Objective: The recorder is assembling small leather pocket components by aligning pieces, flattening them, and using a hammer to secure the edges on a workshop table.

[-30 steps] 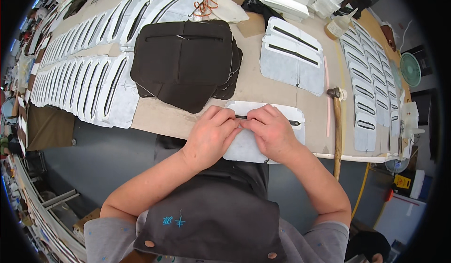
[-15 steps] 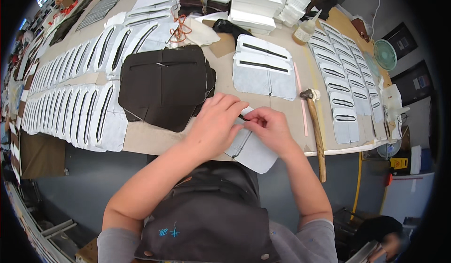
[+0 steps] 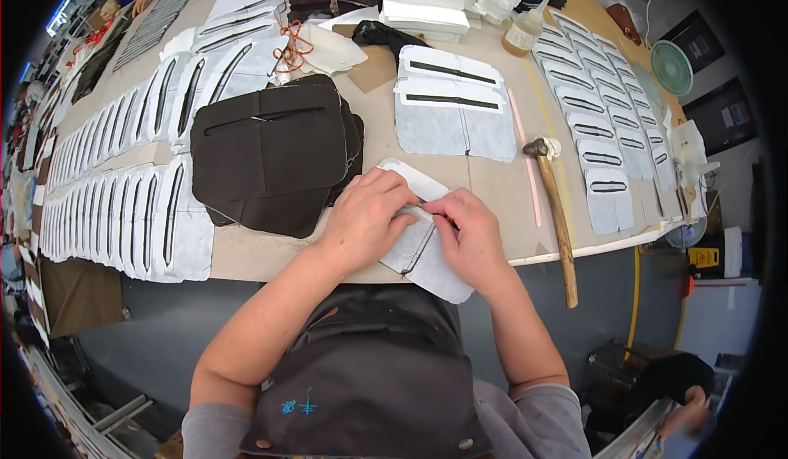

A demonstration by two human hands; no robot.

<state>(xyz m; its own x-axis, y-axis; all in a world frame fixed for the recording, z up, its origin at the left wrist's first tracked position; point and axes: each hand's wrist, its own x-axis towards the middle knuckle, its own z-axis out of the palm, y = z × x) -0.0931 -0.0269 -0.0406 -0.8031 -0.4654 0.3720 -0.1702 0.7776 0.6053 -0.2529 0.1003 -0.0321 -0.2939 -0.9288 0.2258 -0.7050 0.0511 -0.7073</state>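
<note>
At the table's near edge, both my hands work on a pale grey-white fabric panel (image 3: 443, 272) with a black line down its middle. My left hand (image 3: 361, 223) lies over its left side, fingers curled and pinching the piece near its centre. Opposite it, my right hand (image 3: 471, 236) pinches the same spot between thumb and index finger. A narrow dark strip shows between the fingertips, partly hidden by them. The panel's near part hangs over the edge. Beside my left hand lies a stack of dark brown fabric panels (image 3: 271, 151), the top one with a long slit.
Overlapping white pieces with black slots (image 3: 168, 221) cover the left side; similar ones (image 3: 603, 151) line the right. A slotted pale panel (image 3: 450, 135) lies ahead. A wooden-handled hammer (image 3: 560, 229) overhangs the right edge. Farther back stand a glue bottle (image 3: 522, 35) and white stacks (image 3: 427, 4).
The view has shifted a little. My fingertips have come closer together on the panel, and more of its white far end now shows beyond my hands.
</note>
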